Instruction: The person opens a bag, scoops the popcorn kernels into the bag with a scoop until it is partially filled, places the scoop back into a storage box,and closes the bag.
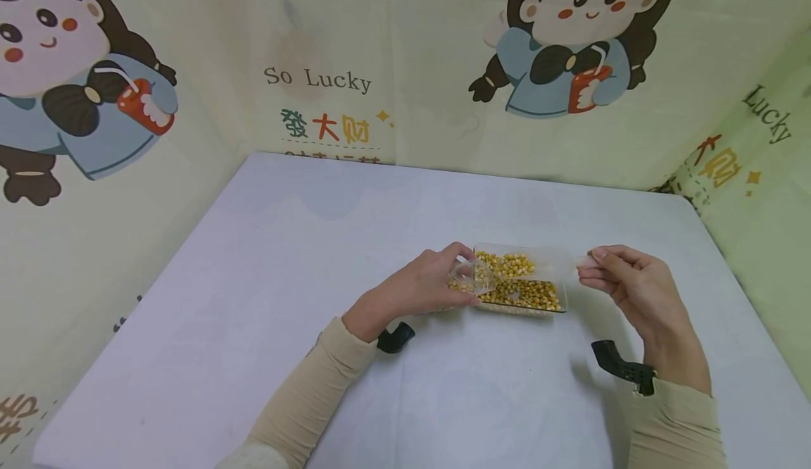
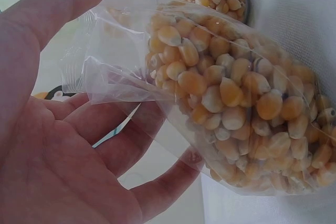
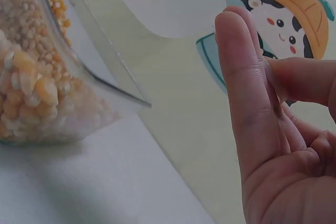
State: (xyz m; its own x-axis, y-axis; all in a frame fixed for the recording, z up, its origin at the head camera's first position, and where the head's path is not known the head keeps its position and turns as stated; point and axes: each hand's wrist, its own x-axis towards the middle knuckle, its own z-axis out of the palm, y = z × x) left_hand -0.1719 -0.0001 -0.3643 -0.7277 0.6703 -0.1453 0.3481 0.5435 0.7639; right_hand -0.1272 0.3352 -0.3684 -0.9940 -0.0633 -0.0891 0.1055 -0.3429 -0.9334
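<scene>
A clear plastic bag of corn kernels [image 2: 236,87] fills much of the left wrist view. My left hand [image 1: 434,280] holds it near its crinkled upper end, thumb on one side and fingers [image 2: 157,192] curved round the other. Beside it stands a clear rectangular container [image 1: 566,298] with yellow kernels [image 1: 522,293] inside, at the left hand's fingertips. To the container's right, my right hand [image 1: 633,282] pinches a translucent whitish plastic piece [image 3: 173,9] between thumb and fingers. That piece has a rounded edge; its kind is not clear, and the fingers hide part of it.
Both things rest on a white-covered table [image 1: 285,258]. Behind it, a printed cloth [image 1: 431,67] with cartoon figures hangs along the back and sides. A black wrist mount [image 1: 614,363] sits on the right wrist, another [image 1: 395,339] on the left.
</scene>
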